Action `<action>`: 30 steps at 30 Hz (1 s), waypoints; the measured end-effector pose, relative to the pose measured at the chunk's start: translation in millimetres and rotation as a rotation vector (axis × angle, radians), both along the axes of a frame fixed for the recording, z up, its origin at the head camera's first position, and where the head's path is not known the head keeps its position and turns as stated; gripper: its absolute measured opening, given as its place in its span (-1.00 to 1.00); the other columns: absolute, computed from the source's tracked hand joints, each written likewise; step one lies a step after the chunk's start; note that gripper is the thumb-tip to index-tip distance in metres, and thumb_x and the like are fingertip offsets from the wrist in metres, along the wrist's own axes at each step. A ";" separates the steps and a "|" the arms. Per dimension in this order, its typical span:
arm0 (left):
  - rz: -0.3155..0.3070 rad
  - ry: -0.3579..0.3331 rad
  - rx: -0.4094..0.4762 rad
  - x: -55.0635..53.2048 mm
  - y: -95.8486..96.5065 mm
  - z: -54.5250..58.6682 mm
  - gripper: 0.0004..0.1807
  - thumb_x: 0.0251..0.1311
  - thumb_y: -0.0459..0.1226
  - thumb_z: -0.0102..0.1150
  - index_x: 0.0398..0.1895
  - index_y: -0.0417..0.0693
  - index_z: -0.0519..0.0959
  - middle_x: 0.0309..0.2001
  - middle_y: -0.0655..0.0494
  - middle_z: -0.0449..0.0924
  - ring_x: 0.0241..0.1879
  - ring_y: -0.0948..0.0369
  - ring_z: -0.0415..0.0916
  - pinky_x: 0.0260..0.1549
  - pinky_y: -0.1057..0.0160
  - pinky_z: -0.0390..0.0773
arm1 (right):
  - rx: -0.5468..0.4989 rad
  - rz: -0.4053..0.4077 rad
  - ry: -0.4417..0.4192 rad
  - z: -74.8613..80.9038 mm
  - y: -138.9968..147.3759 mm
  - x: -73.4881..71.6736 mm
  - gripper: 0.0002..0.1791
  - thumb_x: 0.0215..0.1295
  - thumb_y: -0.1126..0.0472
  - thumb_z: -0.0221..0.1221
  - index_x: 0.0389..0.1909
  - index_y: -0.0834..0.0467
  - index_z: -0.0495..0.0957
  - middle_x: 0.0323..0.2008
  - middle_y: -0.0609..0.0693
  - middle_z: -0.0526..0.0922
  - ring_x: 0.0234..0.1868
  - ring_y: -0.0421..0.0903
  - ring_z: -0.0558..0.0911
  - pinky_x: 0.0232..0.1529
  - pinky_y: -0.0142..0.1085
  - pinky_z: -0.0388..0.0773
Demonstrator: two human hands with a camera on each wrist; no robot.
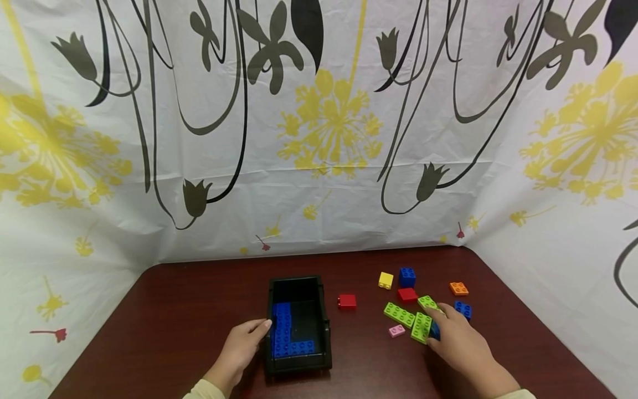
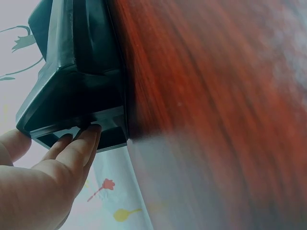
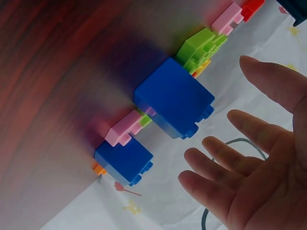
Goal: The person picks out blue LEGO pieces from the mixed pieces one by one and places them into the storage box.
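Note:
A black bin [image 1: 327, 346] stands on the table, with blue bricks [image 1: 282, 327] lying in an L shape along its left and near sides. My left hand [image 1: 241, 346] grips the bin's left wall, thumb at the rim and fingers against the outside [image 2: 76, 148]. Over the loose bricks at the right is my right hand [image 1: 461, 341], its fingers spread with nothing between them. Lime green bricks [image 1: 421, 328] lie at its fingertips. A large blue brick [image 3: 173, 98] is close below that hand, mostly hidden by it in the head view, with a pink brick [image 3: 123, 127] beside it.
Around the right hand lie an orange brick [image 1: 458, 288], another blue brick [image 1: 463, 310] and a small pink brick [image 1: 396, 331]. Farther back are yellow [image 1: 386, 280], blue [image 1: 407, 277] and red bricks [image 1: 407, 295]. A separate red brick [image 1: 347, 302] lies near the bin. Patterned cloth [image 1: 319, 210] surrounds the table.

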State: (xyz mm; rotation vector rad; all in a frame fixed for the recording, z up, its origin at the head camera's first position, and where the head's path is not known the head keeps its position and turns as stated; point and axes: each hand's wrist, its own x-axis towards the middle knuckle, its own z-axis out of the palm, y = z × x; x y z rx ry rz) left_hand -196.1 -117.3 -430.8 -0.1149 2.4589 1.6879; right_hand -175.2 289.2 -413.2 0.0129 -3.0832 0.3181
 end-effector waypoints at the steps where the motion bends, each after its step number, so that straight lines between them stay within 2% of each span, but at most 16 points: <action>1: -0.001 0.000 0.000 -0.1 0.0 -0.1 -0.38 0.41 0.00 0.00 0.24 -0.38 0.43 0.22 -0.37 0.40 0.18 -0.26 0.38 0.02 -0.12 0.56 | 0.003 0.003 0.004 -0.3 0.5 -0.1 -0.30 0.02 0.09 0.44 0.21 0.22 0.48 0.18 0.40 0.39 0.13 0.35 0.42 -0.09 0.26 0.56; 17: 0.003 -0.002 0.001 -1.2 0.2 -0.3 -0.39 0.41 -0.02 0.01 0.24 -0.38 0.42 0.22 -0.37 0.40 0.17 -0.26 0.39 0.03 -0.13 0.55 | 0.033 0.009 -0.035 -8.3 3.6 -2.9 -0.36 0.05 0.12 0.42 0.15 0.29 0.51 0.13 0.40 0.44 0.10 0.32 0.48 -0.09 0.21 0.58; 30: -0.004 -0.018 0.001 -1.4 -0.5 0.5 -0.38 0.41 -0.01 0.00 0.26 -0.38 0.41 0.24 -0.38 0.37 0.20 -0.27 0.35 0.03 -0.13 0.55 | 0.053 0.005 -0.015 -12.1 6.3 -2.0 -0.50 0.10 0.24 0.38 0.07 0.32 0.56 0.02 0.29 0.55 0.07 0.26 0.52 -0.08 0.17 0.59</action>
